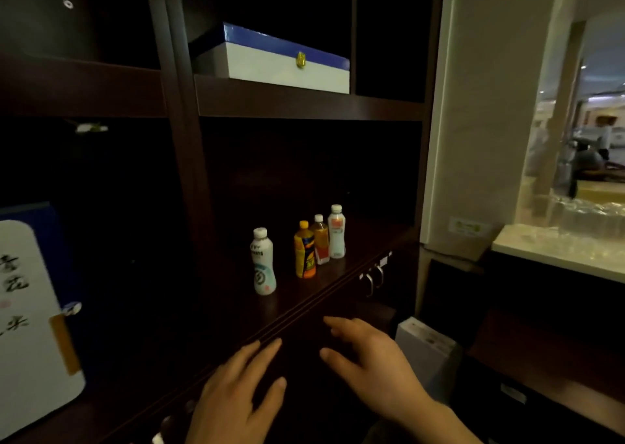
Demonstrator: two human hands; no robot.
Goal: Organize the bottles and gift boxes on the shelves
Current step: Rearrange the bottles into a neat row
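Right hand [375, 366] (empty) near 4 bottles [305, 250]

Reach forward palm-down and empty, fingers relaxed and spread, left hand [236, 396] at 6 o'clock pointing toward 1, right hand [375, 369] at 5 o'clock pointing toward 10.

Black brush characters on white gift box [30, 342]: blurred, unreadable. Labels on 4 bottles [305, 254]: illegible.

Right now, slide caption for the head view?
Both open, left hand and right hand at shelf edge; four bottles ahead, gift box above.
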